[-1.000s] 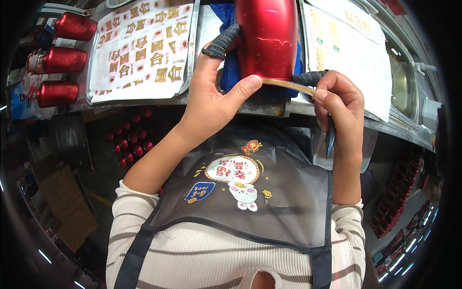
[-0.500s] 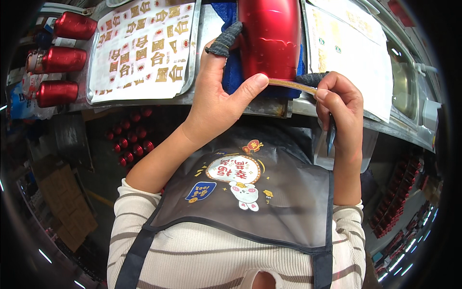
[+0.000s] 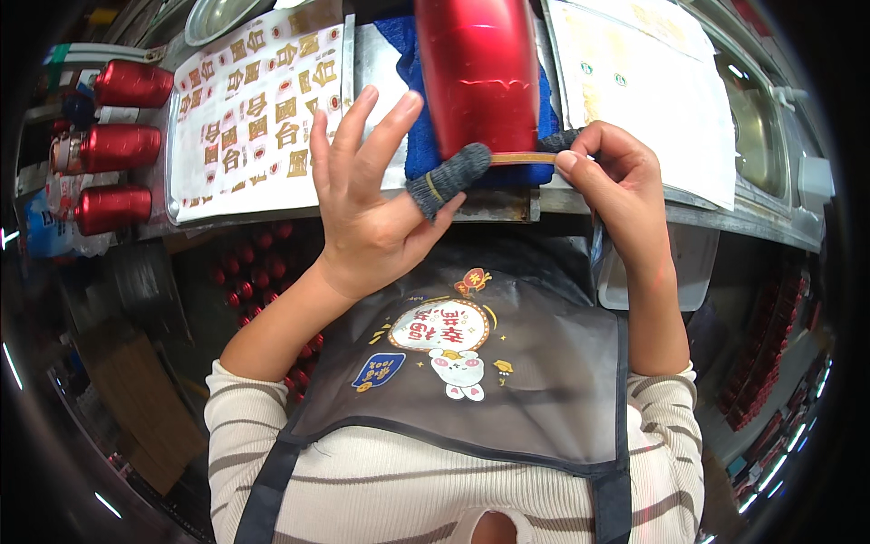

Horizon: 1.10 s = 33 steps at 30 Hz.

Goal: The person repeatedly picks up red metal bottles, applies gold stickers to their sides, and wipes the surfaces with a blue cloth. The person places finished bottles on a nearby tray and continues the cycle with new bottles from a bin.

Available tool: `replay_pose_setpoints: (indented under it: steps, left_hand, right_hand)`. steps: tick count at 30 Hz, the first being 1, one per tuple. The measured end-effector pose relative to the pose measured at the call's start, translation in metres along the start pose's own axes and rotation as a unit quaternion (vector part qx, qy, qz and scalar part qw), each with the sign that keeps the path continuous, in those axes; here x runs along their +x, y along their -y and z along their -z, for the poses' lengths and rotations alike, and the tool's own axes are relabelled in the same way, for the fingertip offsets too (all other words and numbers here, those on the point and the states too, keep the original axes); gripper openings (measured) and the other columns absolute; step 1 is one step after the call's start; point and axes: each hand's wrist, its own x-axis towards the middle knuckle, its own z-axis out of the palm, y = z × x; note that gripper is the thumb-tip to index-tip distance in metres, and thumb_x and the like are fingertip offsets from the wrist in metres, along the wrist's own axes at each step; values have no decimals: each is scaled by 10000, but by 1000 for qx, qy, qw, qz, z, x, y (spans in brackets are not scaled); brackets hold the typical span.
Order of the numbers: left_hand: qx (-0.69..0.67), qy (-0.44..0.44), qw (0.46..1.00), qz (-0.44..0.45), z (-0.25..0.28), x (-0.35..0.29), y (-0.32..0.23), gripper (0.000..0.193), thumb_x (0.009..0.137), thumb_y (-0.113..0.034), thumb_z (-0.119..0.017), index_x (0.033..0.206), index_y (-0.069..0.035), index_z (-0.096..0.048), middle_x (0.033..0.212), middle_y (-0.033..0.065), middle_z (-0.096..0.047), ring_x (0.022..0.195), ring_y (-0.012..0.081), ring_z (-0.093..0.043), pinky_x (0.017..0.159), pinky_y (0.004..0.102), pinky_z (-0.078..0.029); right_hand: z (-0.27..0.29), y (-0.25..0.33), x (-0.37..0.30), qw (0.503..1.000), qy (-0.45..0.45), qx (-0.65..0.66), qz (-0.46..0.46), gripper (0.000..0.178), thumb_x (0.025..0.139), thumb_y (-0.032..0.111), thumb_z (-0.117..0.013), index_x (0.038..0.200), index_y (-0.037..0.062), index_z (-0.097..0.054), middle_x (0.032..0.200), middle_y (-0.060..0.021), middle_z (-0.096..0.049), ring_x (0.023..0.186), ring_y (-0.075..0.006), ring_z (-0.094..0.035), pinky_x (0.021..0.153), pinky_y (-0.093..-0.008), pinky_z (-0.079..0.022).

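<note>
A shiny red bottle [image 3: 480,82] lies on a folded blue towel [image 3: 412,150] with its end toward me. Along that near end runs a narrow gold strip [image 3: 526,159]. My right hand [image 3: 625,186] pinches the strip's right end between thumb and fingers; a grey knit finger cover shows behind it. A dark slim tool [image 3: 597,238] hangs below that palm, mostly hidden. My left hand [image 3: 372,208] is open, its other fingers spread, while the index finger in a grey finger cover [image 3: 449,184] touches the strip's left part at the bottle's edge.
To the left, a tray holds a sheet of gold decals [image 3: 263,118], beside several red bottles [image 3: 122,148]. A second white sheet [image 3: 671,136] lies right, near a metal basin [image 3: 757,136]. A translucent bin [image 3: 666,281] sits below the table edge. More red bottles [image 3: 761,363] stand lower right.
My left hand has let go of the bottle's side, turned over and spread its fingers, its covered index finger now at the strip. The right hand still pinches the strip and has shifted slightly left.
</note>
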Motion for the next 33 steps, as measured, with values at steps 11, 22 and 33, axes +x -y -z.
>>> replay_pose_setpoints:
  steps: [11,22,33]
  left_hand:
    - [41,66,990,-119,19,25,3,305,700,-151,-819,997,-172,-753,1449,120,-450,1361,422,-412,1117,635,-194]
    - [-15,-23,992,-125,-14,56,-8,380,588,-118,-823,959,-102,-739,1353,153,-597,1308,388,-515,1069,628,-343]
    - [-97,10,995,-34,-2,-6,16,479,716,-163,-848,1161,-54,-709,1458,226,-489,1320,406,-501,1110,611,-267]
  right_hand:
    - [-1,-8,7,1000,0,4,14,141,873,74,-688,792,25,-584,761,51,-550,684,-3,-457,590,-166,-360]
    - [-7,1,8,999,35,-17,2,67,874,50,-645,834,3,-621,776,51,-567,655,10,-468,562,-163,-361]
    - [0,19,3,998,52,-22,-36,39,856,43,-637,836,20,-614,754,72,-537,607,27,-415,529,-159,-295]
